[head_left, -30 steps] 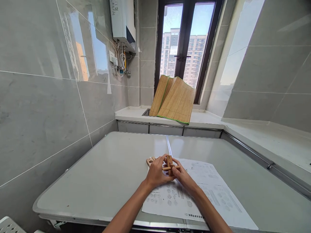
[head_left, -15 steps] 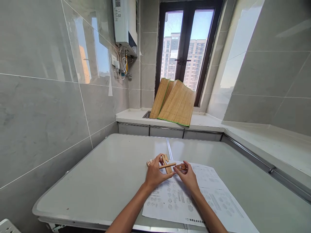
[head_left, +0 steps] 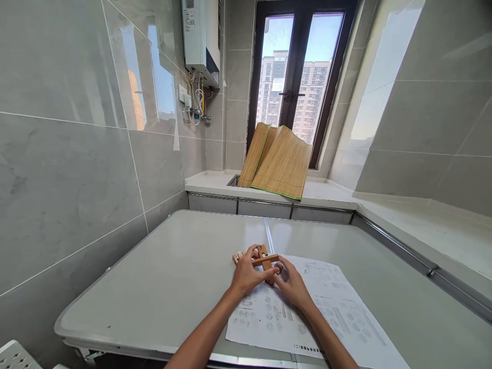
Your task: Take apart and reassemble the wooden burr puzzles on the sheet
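Over the upper part of the printed sheet [head_left: 346, 307], both my hands are close together around small notched wooden puzzle pieces [head_left: 264, 260]. My left hand [head_left: 245, 274] is closed on them, with a long stick-like piece crossing another notched one. A further slotted wooden piece [head_left: 237, 257] shows at the left, beside my left hand's knuckles. My right hand [head_left: 292, 286] pinches the wooden pieces from the right, its fingertips meeting those of the left. The fingers partly hide how the pieces fit together.
A large pale table [head_left: 161, 287] with a seam down its middle carries the sheet. Behind it, a folded bamboo mat [head_left: 282, 164] leans against the window on a white ledge [head_left: 330, 188]. A water heater [head_left: 202, 38] hangs on the tiled wall at left. A white perforated object [head_left: 17, 357] sits at lower left.
My right hand has moved left, bringing its wooden piece against those in my left hand. The gap between the hands has closed. The view has shifted slightly.
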Motion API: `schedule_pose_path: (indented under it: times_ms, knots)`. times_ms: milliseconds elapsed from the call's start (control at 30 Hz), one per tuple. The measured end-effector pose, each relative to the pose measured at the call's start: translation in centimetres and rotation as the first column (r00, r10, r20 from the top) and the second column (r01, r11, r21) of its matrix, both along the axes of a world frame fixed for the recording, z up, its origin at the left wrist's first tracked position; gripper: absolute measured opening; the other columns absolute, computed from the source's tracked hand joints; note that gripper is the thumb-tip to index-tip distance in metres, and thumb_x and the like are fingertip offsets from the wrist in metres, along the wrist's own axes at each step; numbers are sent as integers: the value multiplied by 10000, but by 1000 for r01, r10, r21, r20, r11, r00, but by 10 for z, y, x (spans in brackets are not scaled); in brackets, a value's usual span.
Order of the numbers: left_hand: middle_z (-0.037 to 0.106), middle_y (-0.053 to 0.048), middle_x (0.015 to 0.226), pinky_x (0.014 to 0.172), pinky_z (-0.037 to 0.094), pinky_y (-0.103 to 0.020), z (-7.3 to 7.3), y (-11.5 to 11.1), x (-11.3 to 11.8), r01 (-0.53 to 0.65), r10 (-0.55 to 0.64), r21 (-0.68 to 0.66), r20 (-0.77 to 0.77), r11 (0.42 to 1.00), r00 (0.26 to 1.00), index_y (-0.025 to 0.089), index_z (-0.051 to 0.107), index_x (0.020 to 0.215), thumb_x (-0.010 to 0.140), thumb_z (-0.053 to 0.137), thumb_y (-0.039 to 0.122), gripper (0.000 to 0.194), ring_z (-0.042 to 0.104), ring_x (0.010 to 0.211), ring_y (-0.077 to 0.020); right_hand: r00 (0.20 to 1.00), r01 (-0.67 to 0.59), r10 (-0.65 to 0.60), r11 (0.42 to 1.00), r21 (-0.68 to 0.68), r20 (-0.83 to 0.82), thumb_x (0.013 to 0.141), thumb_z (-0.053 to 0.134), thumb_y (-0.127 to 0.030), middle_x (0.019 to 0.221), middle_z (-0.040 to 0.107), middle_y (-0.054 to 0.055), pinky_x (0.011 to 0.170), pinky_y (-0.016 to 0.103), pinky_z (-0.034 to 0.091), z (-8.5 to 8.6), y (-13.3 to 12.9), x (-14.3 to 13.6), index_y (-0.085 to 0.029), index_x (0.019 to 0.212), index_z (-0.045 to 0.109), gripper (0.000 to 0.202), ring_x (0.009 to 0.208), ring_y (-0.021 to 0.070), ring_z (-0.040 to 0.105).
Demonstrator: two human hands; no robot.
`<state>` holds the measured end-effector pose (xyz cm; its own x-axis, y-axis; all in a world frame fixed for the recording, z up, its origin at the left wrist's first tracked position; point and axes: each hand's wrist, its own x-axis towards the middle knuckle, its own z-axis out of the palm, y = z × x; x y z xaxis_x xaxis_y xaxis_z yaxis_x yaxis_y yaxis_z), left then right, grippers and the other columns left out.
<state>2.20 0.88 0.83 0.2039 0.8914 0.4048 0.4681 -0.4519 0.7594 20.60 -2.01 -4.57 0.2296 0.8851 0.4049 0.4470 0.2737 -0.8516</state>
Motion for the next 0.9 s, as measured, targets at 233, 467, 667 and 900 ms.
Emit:
schedule_pose_path:
  times_ms: [233, 467, 667, 900]
  knots:
    - [730, -58, 962, 893, 524, -396, 0, 2, 1, 68, -65, -59, 44, 996, 997, 205, 625, 1287, 645, 840, 602, 785, 673, 966, -282, 858, -326, 299, 945, 7, -418, 857, 683, -637, 1144, 762, 89, 983, 431, 518, 32, -14, -3, -229, 1132, 757, 497, 1100, 313, 671]
    - [732, -68, 1018, 894, 544, -378, 3, 0, 2, 212, -193, -127, 148, 969, 970, 200, 576, 1353, 679, 860, 497, 790, 701, 964, -259, 845, -289, 272, 957, 34, -461, 839, 722, -621, 919, 754, 64, 742, 335, 525, 34, -15, -6, -218, 1036, 734, 448, 822, 238, 658]
    - [716, -81, 1242, 1041, 498, -393, 13, -5, 3, 352, -332, -69, 201, 934, 922, 256, 644, 1296, 760, 831, 373, 580, 664, 1158, -264, 840, -241, 222, 970, 26, -496, 812, 735, -642, 844, 708, 39, 706, 316, 487, 35, -15, -3, -214, 1006, 729, 471, 730, 202, 586]
    - [758, -62, 1140, 973, 542, -377, 16, -6, 3, 358, -331, -84, 232, 930, 915, 228, 713, 1140, 831, 765, 393, 354, 699, 1079, -254, 819, -286, 269, 957, 46, -507, 841, 716, -627, 827, 708, 43, 703, 319, 476, 40, -19, -3, -206, 1014, 717, 455, 739, 207, 599]
